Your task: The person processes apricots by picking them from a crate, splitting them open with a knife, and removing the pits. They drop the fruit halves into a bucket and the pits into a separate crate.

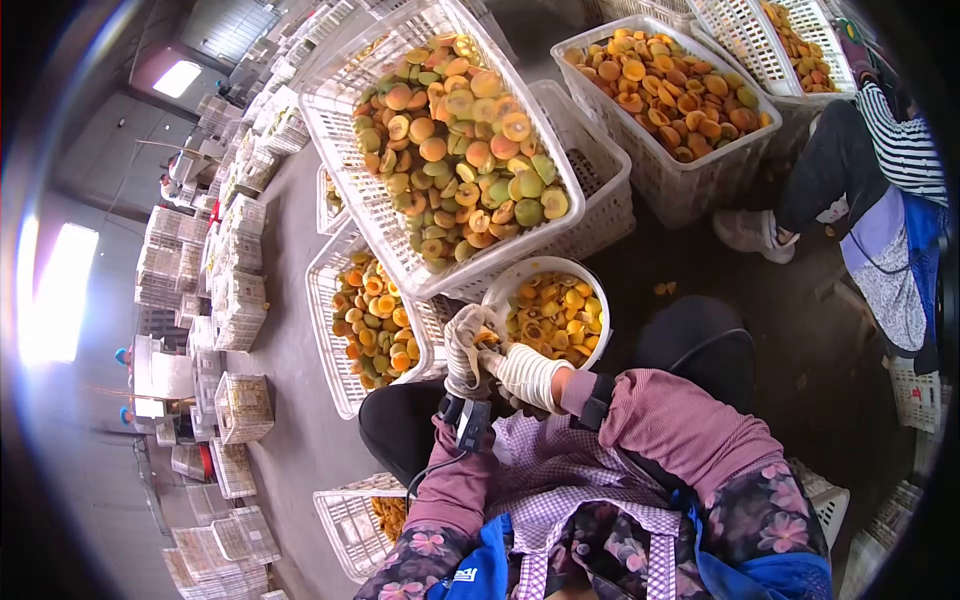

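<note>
My left hand (463, 350), in a pale work glove, is curled around a small orange-brown piece of fruit that looks like an apricot (487, 337). Pressed against it from the right is my right hand (520, 374), also gloved in white. Its fingers are closed and mostly hidden, so whatever it grips does not show. Just beyond both hands stands a round white bucket (602, 335) with yellow-orange fruit pieces (555, 310) in it. A white crate (335, 370) of apricot halves sits left of my hands. A larger tilted crate (340, 185), full of green and orange apricot halves, rises ahead.
Another crate (690, 180) of orange apricot halves stands ahead right, beside a seated co-worker (840, 170) in a striped sleeve. A crate (345, 530) with dark orange pieces lies by my left side. Stacked crates (240, 290) line the far left floor.
</note>
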`<state>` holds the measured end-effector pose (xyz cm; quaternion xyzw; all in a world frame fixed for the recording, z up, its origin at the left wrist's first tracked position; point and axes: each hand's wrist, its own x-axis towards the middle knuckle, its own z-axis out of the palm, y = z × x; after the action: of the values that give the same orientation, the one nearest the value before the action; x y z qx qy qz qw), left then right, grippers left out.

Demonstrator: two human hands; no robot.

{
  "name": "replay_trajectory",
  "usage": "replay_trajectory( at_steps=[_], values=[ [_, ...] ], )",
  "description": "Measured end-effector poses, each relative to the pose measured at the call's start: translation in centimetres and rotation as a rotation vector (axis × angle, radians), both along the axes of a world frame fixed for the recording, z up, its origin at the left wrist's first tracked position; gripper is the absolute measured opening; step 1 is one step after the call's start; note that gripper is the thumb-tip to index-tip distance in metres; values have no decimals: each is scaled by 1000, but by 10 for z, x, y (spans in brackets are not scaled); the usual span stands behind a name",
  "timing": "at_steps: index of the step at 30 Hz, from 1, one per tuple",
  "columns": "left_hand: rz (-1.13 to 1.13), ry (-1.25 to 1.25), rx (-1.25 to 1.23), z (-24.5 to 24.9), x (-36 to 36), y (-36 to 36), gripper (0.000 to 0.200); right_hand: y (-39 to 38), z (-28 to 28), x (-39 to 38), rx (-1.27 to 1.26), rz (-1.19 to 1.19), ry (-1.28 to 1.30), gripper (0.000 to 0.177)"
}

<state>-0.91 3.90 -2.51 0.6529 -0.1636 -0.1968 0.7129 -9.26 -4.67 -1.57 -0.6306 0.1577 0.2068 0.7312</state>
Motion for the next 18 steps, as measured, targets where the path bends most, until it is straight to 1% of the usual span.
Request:
replay_trajectory(
  at_steps=[1,3,4,5,7,8,9,10,11,12,13,14,15,16,17,18],
  values=[
    [-4,6,2,-4,4,0,35,-1,1,1,-10,1,-8,43],
    [-164,-454,185,-9,13,5,28,0,1,-1,-31,15,-22,42],
    [-159,-265,173,-9,10,7,20,7,-17,1,8,3,8,40],
    [-158,-259,174,2,8,5,20,0,-3,-6,8,5,14,40],
    [-448,-18,141,22,7,1,22,-13,22,-21,478,79,309,39],
    [-581,-256,-57,9,14,3,33,-7,22,-22,485,49,231,40],
    [-530,-142,-138,1,17,7,33,-4,27,-23,482,55,232,40],
    [-341,-151,-90,6,12,7,32,-4,34,-24,480,-15,247,39],
    [-49,-341,131,15,10,8,32,-3,39,-25,478,-84,260,39],
    [230,-581,381,13,16,11,34,1,38,-30,572,-162,169,39],
    [452,-740,530,9,34,18,36,-3,48,-33,630,-205,241,37],
    [568,-823,585,8,57,25,40,-1,43,-31,694,-300,270,35],
    [605,-853,563,6,77,26,44,2,31,-26,759,-397,296,34],
    [523,-875,497,0,96,23,48,5,14,-20,744,-442,275,33],
    [227,-935,230,15,107,-2,53,-2,16,-18,746,-409,245,31],
    [79,-910,1255,31,106,-12,56,-3,14,-13,746,-457,235,32]
  ],
)
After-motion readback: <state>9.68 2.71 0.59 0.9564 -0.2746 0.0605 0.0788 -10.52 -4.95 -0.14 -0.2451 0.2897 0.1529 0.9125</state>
